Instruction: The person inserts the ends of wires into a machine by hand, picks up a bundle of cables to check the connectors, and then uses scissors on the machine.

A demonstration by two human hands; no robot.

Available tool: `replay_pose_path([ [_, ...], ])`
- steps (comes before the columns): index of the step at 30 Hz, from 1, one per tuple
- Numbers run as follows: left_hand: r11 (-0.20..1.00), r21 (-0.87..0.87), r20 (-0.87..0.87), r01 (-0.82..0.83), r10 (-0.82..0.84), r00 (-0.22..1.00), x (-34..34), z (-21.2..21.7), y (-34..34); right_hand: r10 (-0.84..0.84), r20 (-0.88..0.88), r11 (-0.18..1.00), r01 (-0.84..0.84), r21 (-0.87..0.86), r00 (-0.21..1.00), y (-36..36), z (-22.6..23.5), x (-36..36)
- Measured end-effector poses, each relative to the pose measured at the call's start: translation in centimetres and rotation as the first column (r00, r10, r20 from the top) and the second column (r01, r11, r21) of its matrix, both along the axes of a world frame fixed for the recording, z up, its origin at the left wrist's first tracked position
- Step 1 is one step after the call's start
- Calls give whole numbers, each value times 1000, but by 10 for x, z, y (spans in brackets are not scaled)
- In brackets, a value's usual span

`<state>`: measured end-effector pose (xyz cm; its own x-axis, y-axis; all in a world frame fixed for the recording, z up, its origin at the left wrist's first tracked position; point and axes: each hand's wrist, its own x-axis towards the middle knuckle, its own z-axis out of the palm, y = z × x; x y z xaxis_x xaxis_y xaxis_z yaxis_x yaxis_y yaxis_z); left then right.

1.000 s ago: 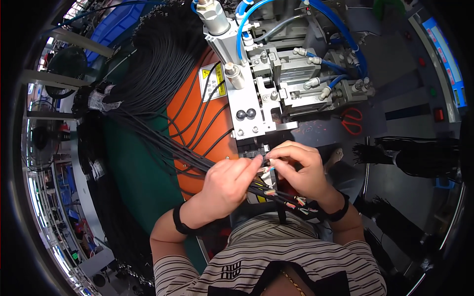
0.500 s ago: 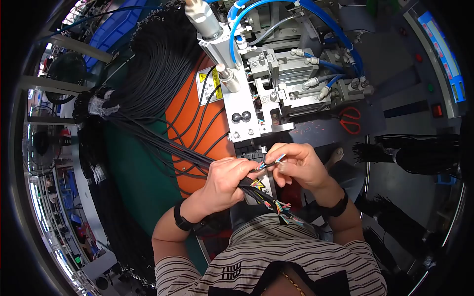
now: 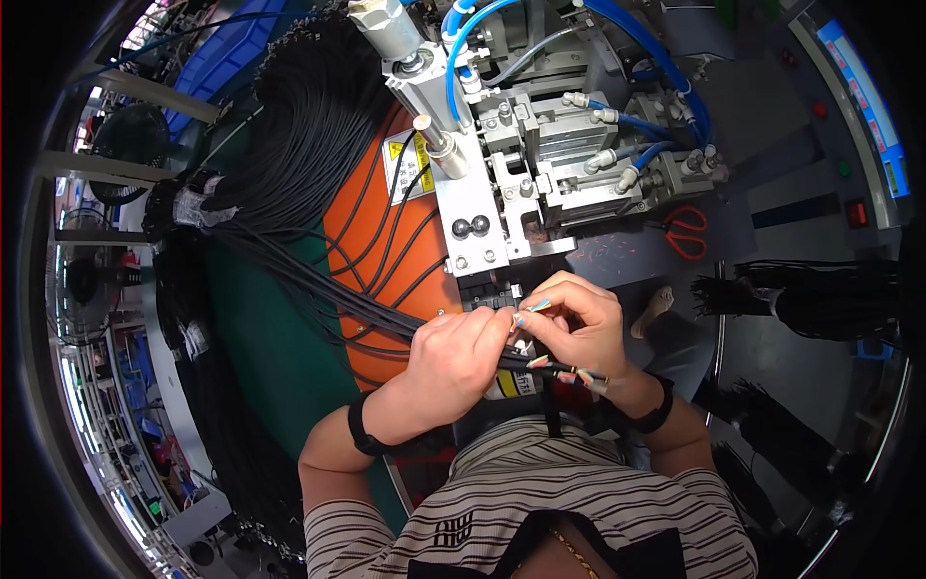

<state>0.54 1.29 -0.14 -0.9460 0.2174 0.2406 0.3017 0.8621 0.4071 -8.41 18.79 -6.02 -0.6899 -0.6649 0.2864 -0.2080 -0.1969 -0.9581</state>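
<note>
My left hand (image 3: 455, 359) is closed around black cables (image 3: 386, 317) just in front of the machine (image 3: 473, 212). From its fingertips sticks out one cable end with thin coloured wires (image 3: 537, 306). My right hand (image 3: 586, 330) pinches those wires between thumb and bent fingers; the exact grip is partly covered. Below both hands, other stripped cable ends (image 3: 567, 374) point to the right, their coloured wires fanned out. A large bundle of black cables (image 3: 309, 125) runs from the back left toward my left hand.
An orange board (image 3: 362, 227) and a green mat (image 3: 280, 376) lie under the cables. Red-handled scissors (image 3: 686, 234) rest right of the machine. Blue air hoses (image 3: 666, 58) arch over it. More black cable bundles (image 3: 810, 301) are at the right, near a screen (image 3: 863, 106).
My left hand has moved slightly right, and my fingertips are closer together at the coloured wires. The lower cable ends have swung up and to the right.
</note>
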Motion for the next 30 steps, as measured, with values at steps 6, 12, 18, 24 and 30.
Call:
replay_pose_path([
  [6, 984, 178, -63, 11, 0, 998, -1, -17, -7, -105, 430, 989, 140, -51, 897, -5, 20, 11],
  [12, 981, 193, -46, 15, -6, 999, -4, -17, -5, -77, 289, 995, 93, -41, 954, 1, 14, 6],
  [18, 983, 186, -35, 6, 0, 999, -4, -17, -4, -55, 263, 998, 62, -20, 963, 3, 13, 2],
  [24, 979, 205, -33, 14, -7, 999, -5, -18, -5, -32, 286, 999, 38, -17, 958, 4, 13, -1],
  [30, 983, 182, -16, 22, -19, 1000, -3, -12, -5, 53, 531, 982, -141, 126, 845, 9, 18, -12],
])
